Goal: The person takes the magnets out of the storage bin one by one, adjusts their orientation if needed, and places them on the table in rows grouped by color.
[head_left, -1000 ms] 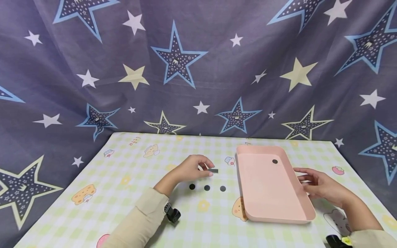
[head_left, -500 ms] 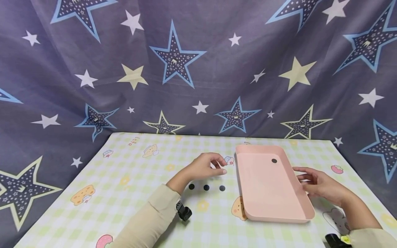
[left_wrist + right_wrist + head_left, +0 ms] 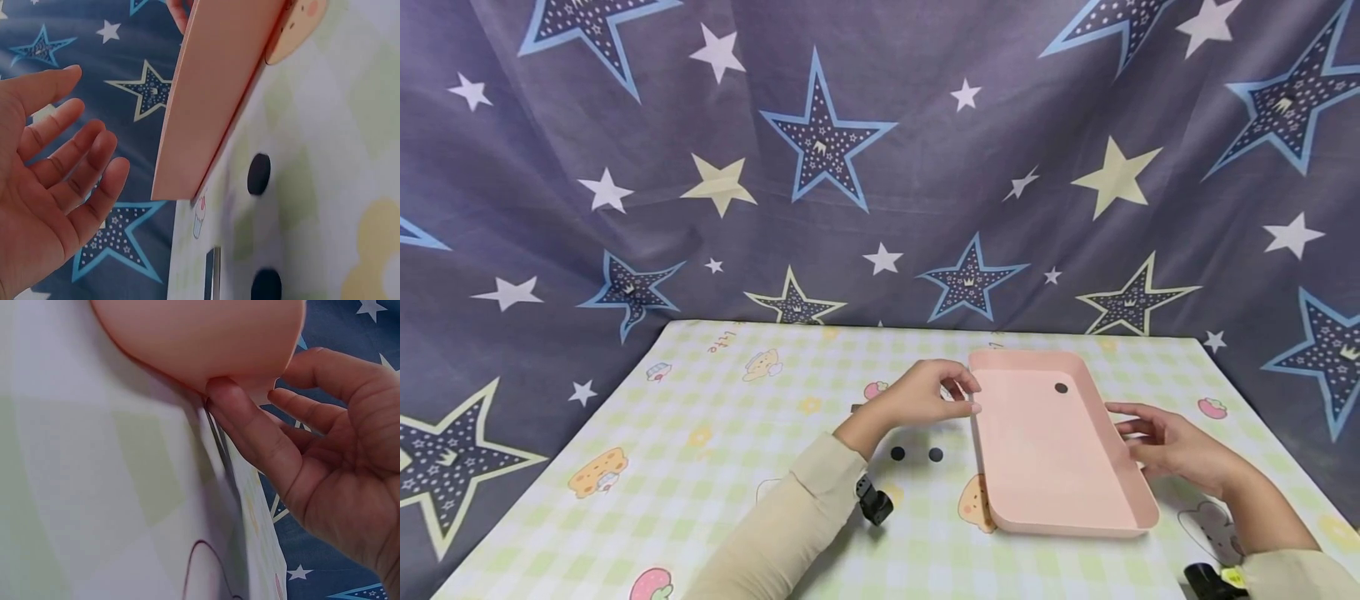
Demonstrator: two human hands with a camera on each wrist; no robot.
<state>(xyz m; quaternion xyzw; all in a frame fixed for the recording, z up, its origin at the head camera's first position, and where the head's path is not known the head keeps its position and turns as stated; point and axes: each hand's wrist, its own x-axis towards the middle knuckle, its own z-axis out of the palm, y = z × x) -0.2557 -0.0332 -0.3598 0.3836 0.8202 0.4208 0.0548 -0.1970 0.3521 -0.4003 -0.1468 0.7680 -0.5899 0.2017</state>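
My left hand point(image 3: 936, 392) is beside the left rim of a shallow pink tray point(image 3: 1037, 467), with its fingertips right at the rim. In the left wrist view its fingers are loosely bent and hold nothing. My right hand point(image 3: 1183, 454) is at the tray's right side. Seen from the right wrist, its thumb point(image 3: 240, 415) rests on the outer wall and the other fingers reach along the edge. Inside the tray lies a black disc point(image 3: 1061, 388). Two more black discs, a nearer one point(image 3: 936, 455) and a farther one point(image 3: 898, 453), lie on the tablecloth left of it.
A thin dark rectangular piece point(image 3: 212, 275) with a pale edge lies behind the discs, hidden by my left hand in the head view. A small dark edge point(image 3: 855, 408) shows behind my left wrist. A star-patterned curtain point(image 3: 880, 167) hangs behind the checked tablecloth point(image 3: 700, 467).
My left hand has moved right from the dark rectangular piece to the tray's left rim, leaving that piece on the cloth. Its sleeve now covers the leftmost disc. My right hand stays at the tray.
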